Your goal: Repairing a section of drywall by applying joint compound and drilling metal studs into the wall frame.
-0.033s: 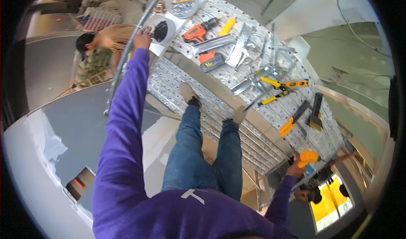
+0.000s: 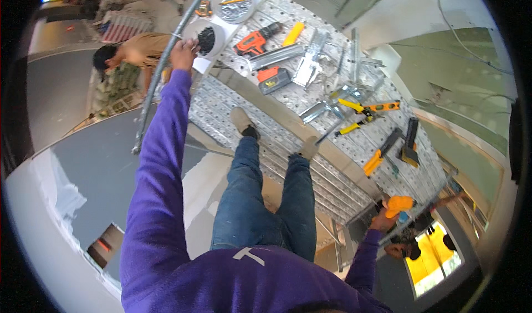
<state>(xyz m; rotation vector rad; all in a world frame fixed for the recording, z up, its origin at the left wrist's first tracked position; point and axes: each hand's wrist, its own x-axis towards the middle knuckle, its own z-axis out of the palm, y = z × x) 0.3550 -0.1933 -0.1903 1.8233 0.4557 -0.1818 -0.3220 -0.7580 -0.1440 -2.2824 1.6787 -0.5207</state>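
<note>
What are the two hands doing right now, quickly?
Left hand: reaching into the white bowl of dark screws; grip cannot be told.
Right hand: closed around the scaffold rail.

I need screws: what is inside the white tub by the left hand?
The white tub holds a dark pile, probably screws; the left hand grips its near rim. What lies beneath the pile is hidden.

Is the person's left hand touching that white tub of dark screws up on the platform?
Touching. The head view shows the left hand with its fingers against the rim of the white tub of dark screws, no gap between them.
</note>
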